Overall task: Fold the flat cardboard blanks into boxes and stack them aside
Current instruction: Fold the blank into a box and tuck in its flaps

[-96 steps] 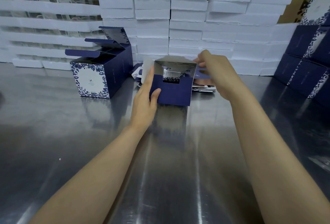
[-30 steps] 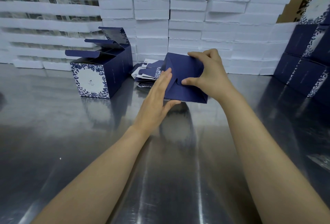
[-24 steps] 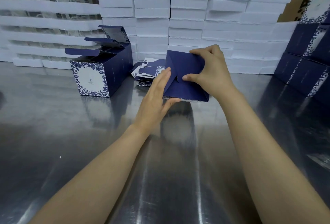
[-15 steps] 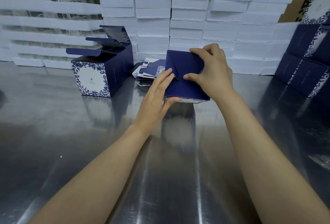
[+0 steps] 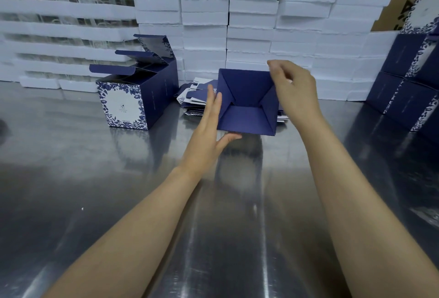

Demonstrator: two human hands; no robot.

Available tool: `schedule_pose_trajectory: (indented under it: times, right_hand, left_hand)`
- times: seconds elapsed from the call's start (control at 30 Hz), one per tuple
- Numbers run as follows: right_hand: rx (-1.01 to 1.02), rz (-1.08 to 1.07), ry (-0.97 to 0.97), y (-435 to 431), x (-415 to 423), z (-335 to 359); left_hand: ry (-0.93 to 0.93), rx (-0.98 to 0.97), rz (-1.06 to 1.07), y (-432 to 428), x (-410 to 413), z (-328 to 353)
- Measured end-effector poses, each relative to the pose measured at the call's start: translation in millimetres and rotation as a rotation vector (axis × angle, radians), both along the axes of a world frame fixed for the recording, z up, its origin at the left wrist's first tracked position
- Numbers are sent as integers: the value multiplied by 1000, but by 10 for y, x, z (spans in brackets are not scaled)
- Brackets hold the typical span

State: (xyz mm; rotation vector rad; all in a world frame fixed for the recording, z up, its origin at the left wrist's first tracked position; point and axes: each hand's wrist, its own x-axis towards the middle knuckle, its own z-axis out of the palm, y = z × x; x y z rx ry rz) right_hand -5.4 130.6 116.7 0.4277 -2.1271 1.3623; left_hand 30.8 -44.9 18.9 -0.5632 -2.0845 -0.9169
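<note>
Head view, looking forward and down along two bare forearms stretched over a shiny steel table. Between the hands, lower edge at or just above the tabletop and tipped so the closed bottom faces the camera: a navy box, its bottom flaps interlocked along diagonal seams. Left hand flat against the box's left side, fingers straight and together, thumb tucked beneath the lower edge, likely to brace that wall and take the weight while the flaps seat. Right hand at the opposite, upper right corner, fingers loosely curled, forefinger tip just above the corner. Impossible to tell whether it is pinching the card or only resting beside it, with the contact hidden behind the palm. Probably turned bottom-forward like this to check or press the lock before standing the box upright. Just beyond the left fingertips, partly behind the box: a low, untidy pile of flat blanks, kept near for the next pick. Farther out past the left hand: a finished box, upright, floral white front panel, top flaps standing open. Well out past the right hand: a stack of navy boxes, seemingly the set-aside pile. Across the back, beyond both hands: a wall of white foam blocks. Judged stage: bottom closed, box not yet stacked.
</note>
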Motion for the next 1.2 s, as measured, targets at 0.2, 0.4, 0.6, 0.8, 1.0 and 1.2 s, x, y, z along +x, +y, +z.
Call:
schedule_pose_trajectory:
  times: [0.2, 0.4, 0.6, 0.8, 1.0, 1.2]
  right_hand:
    - [-241, 177, -89, 62, 75, 131]
    - [-403, 425, -344, 178, 56, 149]
    - [-492, 586, -243, 145, 23, 98]
    - [-529, 548, -239, -24, -134, -274]
    - [-359, 270, -467, -19, -245, -1069]
    - [-495, 202, -500, 17, -354, -1074]
  left_hand:
    - [87, -32, -74, -33, -45, -48]
    - [202, -10, -6, -78, -110, -52]
    - [227, 14, 9, -66, -125, -54]
    - [67, 180, 72, -36, -81, -69]
    - [-380, 559, 397, -257, -240, -176]
    - [-557, 919, 299, -365, -318, -131]
